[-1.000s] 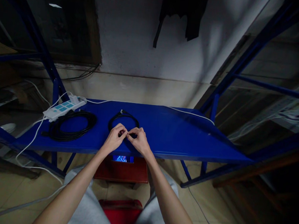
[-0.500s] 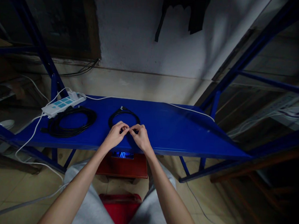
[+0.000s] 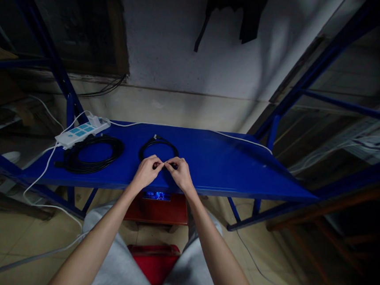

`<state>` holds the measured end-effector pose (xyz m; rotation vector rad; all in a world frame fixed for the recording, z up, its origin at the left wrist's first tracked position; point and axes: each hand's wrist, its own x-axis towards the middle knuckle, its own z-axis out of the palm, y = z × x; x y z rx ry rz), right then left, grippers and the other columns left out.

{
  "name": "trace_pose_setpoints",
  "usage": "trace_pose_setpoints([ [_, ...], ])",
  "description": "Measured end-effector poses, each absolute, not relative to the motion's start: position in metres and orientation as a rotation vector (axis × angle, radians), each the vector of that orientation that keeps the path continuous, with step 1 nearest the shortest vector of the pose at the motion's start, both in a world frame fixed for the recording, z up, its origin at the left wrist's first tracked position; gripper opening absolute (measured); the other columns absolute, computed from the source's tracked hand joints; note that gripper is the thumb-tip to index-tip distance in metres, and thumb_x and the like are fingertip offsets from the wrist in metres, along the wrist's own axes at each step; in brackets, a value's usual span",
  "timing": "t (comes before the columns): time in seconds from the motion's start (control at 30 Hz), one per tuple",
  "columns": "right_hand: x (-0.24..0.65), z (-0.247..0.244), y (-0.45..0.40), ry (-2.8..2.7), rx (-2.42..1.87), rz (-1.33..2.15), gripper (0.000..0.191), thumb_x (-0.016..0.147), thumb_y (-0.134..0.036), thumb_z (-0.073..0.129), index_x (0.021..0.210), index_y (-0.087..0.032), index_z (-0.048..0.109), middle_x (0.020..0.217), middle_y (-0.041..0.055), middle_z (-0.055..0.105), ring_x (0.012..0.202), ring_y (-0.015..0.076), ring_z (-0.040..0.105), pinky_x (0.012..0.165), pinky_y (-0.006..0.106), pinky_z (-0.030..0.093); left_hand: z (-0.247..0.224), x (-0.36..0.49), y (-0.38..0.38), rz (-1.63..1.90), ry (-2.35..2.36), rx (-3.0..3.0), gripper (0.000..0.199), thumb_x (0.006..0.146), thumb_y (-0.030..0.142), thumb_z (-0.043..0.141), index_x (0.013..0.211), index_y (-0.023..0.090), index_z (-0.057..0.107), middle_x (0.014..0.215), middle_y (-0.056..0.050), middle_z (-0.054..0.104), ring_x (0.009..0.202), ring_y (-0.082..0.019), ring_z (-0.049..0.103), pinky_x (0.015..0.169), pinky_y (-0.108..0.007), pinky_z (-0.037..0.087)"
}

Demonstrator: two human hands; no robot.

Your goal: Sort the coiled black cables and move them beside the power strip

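My left hand (image 3: 148, 170) and my right hand (image 3: 179, 173) meet fingertip to fingertip over the near side of a small coil of black cable (image 3: 158, 141). Thumb and forefinger of each are pinched together. Whatever sits between the fingertips is too small to make out. The coil's far arc lies on the blue shelf (image 3: 228, 163), with a connector end (image 3: 155, 137) at its top; my hands hide its near part. To the left lies a larger coil of black cable (image 3: 109, 155), beside a white power strip (image 3: 83, 133).
A white cord (image 3: 237, 138) runs along the shelf's back edge. Blue metal uprights (image 3: 273, 123) stand at both ends. Below the front edge are a reddish-brown stool (image 3: 157, 213) and a lit screen (image 3: 157, 196). Another white cord (image 3: 42, 176) hangs over the left side.
Both hands keep their pinch over the small coil, with only slight finger movement. The view has shifted a little. The picture on the screen below has changed.
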<state>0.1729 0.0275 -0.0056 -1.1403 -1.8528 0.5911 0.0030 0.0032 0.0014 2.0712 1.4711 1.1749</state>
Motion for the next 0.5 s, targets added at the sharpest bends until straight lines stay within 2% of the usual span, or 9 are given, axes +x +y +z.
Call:
trace_pose_setpoints([
  [0.27, 0.1749, -0.0024, 0.0239, -1.798, -1.104, 0.597, 0.011, 0.083, -0.025, 0.066, 0.077, -0.021, 0.074, 0.086, 0.0051, 0.074, 0.084, 0.0206, 0.063, 0.078, 0.032, 0.046, 0.0027, 0.002, 0.0043, 1.201, 1.423, 2.062, 0.02, 0.091, 0.028, 0.058, 0.077, 0.018, 0.069, 0.078, -0.002, 0.064, 0.07, -0.014, 0.057, 0.067, -0.027, 0.042],
  [0.5, 0.1757, -0.0016, 0.0236, -1.762, -1.096, 0.648, 0.012, 0.083, -0.028, 0.065, 0.079, -0.02, 0.072, 0.089, 0.0062, 0.074, 0.084, 0.0202, 0.063, 0.079, 0.032, 0.047, 0.0049, 0.0015, 0.0024, 1.219, 1.409, 2.045, 0.02, 0.092, 0.027, 0.056, 0.079, 0.018, 0.068, 0.078, -0.002, 0.063, 0.07, -0.014, 0.057, 0.067, -0.026, 0.042],
])
